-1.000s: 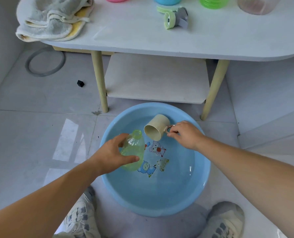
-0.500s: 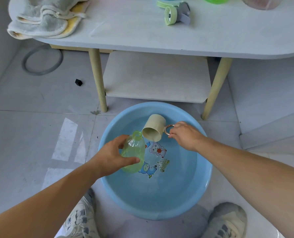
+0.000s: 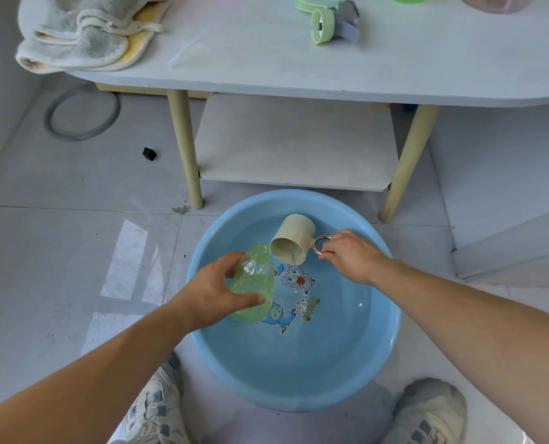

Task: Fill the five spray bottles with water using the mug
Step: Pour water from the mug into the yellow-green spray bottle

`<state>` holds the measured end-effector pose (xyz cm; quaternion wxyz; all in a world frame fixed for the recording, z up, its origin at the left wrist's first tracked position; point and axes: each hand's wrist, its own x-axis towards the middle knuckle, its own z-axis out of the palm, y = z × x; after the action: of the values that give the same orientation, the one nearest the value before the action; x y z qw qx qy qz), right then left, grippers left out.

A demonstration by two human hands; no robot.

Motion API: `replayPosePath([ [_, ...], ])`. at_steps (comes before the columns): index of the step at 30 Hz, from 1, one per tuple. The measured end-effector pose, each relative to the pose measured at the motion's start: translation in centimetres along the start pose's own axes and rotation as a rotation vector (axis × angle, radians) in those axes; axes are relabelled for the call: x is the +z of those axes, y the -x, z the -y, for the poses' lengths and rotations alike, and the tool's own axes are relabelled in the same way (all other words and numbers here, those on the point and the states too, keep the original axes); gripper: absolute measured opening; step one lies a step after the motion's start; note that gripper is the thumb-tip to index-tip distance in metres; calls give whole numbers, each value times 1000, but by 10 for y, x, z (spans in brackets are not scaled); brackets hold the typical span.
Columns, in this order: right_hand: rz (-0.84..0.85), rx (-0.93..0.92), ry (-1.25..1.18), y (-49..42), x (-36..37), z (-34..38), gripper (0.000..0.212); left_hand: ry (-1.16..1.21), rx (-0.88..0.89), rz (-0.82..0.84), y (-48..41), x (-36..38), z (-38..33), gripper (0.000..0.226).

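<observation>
My left hand (image 3: 213, 291) grips a clear pale-green bottle (image 3: 253, 283) with no cap, held over the blue basin (image 3: 391, 334), its neck pointing up and away. My right hand (image 3: 350, 254) pinches the ring handle of a beige mug (image 3: 294, 240). The mug is tipped on its side, mouth toward me, its rim just right of the bottle's neck. A thin stream of water leaves the mug's lower lip. The basin holds water over cartoon figures on its bottom.
A white table (image 3: 298, 65) stands behind the basin, with a lower shelf (image 3: 295, 145). On it lie a green spray head (image 3: 327, 20), folded towels (image 3: 87, 33) and the bases of other bottles at the top edge. My shoes (image 3: 430, 411) flank the basin.
The mug has tipped further and moved a little closer to the bottle's neck. Water now runs from its lip. The bottle stays in my left hand.
</observation>
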<state>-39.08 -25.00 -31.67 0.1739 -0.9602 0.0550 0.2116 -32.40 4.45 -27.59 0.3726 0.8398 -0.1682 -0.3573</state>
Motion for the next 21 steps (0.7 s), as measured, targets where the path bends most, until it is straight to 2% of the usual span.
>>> replayPosePath([
  [9,5,2,-41,2,3,3,31,0,-10,2,-1,0,7,64],
  [15,-29,71,-204,9,0,13,35,-25,-15,-15,1,-2,6,59],
  [21,-76,192,-474,19,-16,24,38,-36,-7,-47,9,-5,0,61],
])
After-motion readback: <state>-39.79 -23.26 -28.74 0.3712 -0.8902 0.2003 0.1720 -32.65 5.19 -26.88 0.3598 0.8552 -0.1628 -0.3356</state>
